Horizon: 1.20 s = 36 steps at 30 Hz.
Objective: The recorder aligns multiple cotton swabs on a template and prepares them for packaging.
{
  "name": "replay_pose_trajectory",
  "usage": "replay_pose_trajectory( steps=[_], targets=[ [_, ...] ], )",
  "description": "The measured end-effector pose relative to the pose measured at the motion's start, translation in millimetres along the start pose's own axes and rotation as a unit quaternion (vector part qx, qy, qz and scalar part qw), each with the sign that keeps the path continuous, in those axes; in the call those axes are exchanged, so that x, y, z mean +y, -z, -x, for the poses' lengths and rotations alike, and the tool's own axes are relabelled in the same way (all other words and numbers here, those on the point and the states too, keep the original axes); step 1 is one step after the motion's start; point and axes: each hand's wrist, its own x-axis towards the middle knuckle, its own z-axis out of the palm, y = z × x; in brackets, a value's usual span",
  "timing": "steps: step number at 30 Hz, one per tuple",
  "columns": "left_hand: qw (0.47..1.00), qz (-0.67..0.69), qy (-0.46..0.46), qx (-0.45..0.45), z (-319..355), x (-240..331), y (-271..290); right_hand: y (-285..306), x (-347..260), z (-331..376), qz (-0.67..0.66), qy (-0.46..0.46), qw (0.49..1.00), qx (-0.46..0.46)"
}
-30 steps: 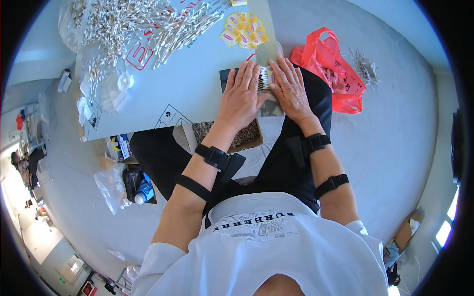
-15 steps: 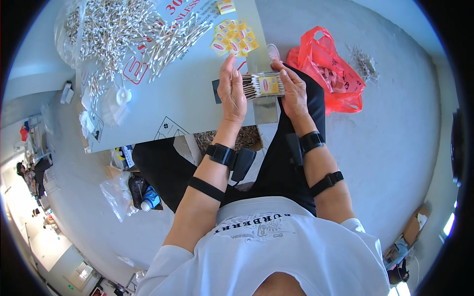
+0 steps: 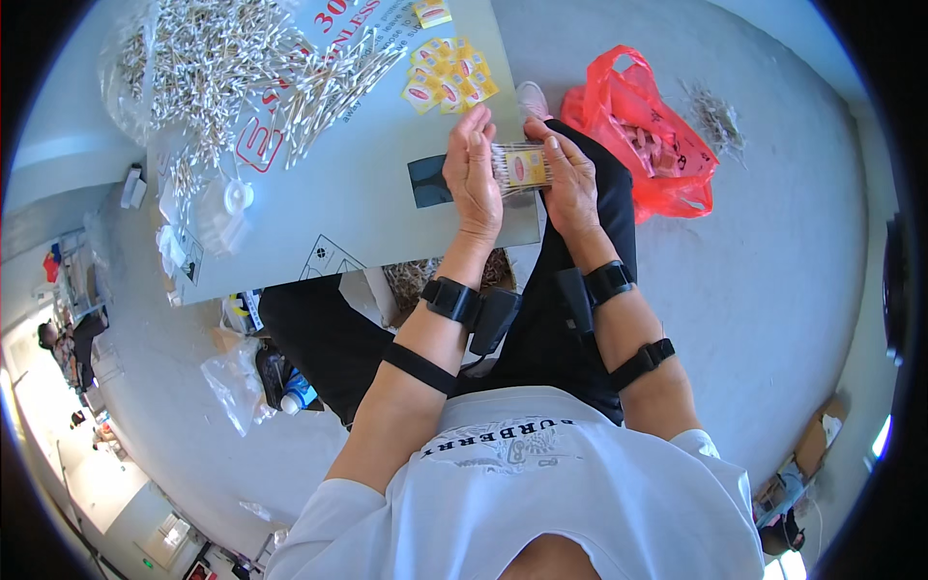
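A clear pack of cotton swabs (image 3: 526,168) with a yellow label lies between my two hands, above the table's right edge. My right hand (image 3: 572,182) is closed round its right end, thumb on the near face. Against the white swab tips at the other end rests my left hand (image 3: 473,179), its fingers stretched out and the palm flat. The pack hides part of the right fingers. Beyond them on the table is a heap of small yellow labels (image 3: 450,75), with a further stack of yellow labels (image 3: 432,13) behind.
A big pile of loose cotton swabs (image 3: 208,72) spreads over the far left of the table (image 3: 290,217). Clear plastic containers (image 3: 224,213) stand at its left side, and a dark rectangle (image 3: 429,182) lies beside my left hand. A red plastic bag (image 3: 633,145) sits on the floor to the right.
My left hand has moved right, up against the swab ends, which stuck out further before. The pack now looks more even, and the dark rectangle on the table shows more.
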Motion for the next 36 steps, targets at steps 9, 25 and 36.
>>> replay_pose_trajectory(
  steps=[9,25,36],
  targets=[
    [0.992,-0.118,-0.038,0.003,12,-6,-1,0,6,-1,-0.028,-0.003,1.000,-0.012],
    [0.755,-0.592,-0.213,0.187,-62,56,157,-69,-2,45,0.457,0.283,0.829,-0.154],
    [0.754,-0.625,-0.163,0.122,-33,55,165,-101,27,21,0.487,0.271,0.818,-0.141]
  ],
)
